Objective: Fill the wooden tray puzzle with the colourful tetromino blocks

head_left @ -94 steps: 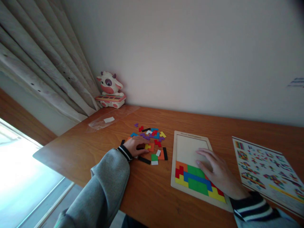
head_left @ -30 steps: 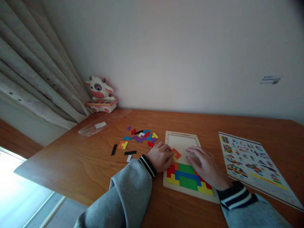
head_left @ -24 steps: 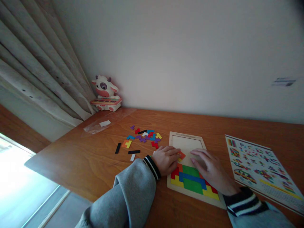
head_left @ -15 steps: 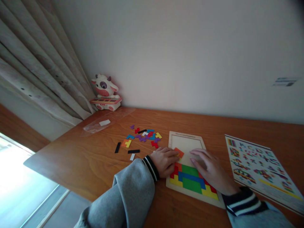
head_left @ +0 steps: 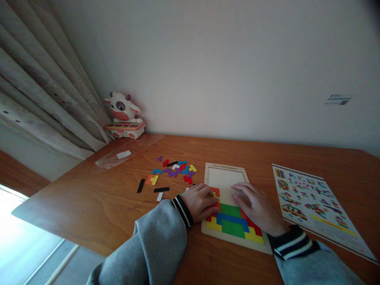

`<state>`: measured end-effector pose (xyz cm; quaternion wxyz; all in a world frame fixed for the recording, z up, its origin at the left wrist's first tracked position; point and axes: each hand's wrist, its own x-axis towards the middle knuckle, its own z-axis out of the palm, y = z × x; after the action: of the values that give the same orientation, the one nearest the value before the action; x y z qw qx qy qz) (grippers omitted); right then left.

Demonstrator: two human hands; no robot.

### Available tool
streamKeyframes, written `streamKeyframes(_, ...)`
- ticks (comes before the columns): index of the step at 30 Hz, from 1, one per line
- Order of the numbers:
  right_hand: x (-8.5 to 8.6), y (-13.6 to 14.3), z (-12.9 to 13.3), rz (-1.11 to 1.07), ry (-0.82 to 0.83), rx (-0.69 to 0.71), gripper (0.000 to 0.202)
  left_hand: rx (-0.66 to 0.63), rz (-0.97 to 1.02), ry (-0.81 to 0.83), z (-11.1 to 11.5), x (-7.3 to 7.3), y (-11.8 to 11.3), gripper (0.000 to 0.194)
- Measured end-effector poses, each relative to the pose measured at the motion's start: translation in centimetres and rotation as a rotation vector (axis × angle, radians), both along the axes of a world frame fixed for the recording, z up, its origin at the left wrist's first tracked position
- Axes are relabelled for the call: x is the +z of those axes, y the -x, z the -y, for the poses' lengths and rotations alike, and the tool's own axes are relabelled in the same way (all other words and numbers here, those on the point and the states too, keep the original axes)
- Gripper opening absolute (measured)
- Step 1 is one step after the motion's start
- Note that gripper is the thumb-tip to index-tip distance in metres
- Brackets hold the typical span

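A wooden puzzle tray lies on the table, its near half filled with green, blue, yellow and red pieces. My left hand rests over the tray's left edge, fingers bent and together at an orange piece that lies level against the left rim; what its fingertips grip is hidden. Over the right side of the tray is my right hand, thumb and fingers apart, holding nothing.
Loose coloured pieces are scattered left of the tray. Beyond them are a clear plastic bag and a cow toy by the curtain. A printed sheet lies to the right.
The orange piece, tilted before, now sits straight along the tray's left side. My left hand has shifted slightly around it. The whole view has moved a little, sliding the scene left.
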<state>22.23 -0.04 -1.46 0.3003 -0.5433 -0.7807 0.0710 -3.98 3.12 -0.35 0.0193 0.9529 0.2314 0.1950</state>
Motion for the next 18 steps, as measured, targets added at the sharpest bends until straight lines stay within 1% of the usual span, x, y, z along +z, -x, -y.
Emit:
streamKeyframes(4,0.0,0.0,0.0,0.0,-0.001,-0.001,0.025,-0.004,0.047,-0.005,-0.1,-0.1,0.0,0.038)
streamKeyframes(12,-0.2,-0.1,0.0,-0.002,0.003,0.0,0.025,-0.034,0.048,0.034,-0.2,0.8,0.7,0.035)
streamKeyframes(18,-0.2,-0.1,0.0,-0.005,0.008,-0.003,0.024,-0.069,0.086,0.025,-0.7,0.4,1.3,0.034)
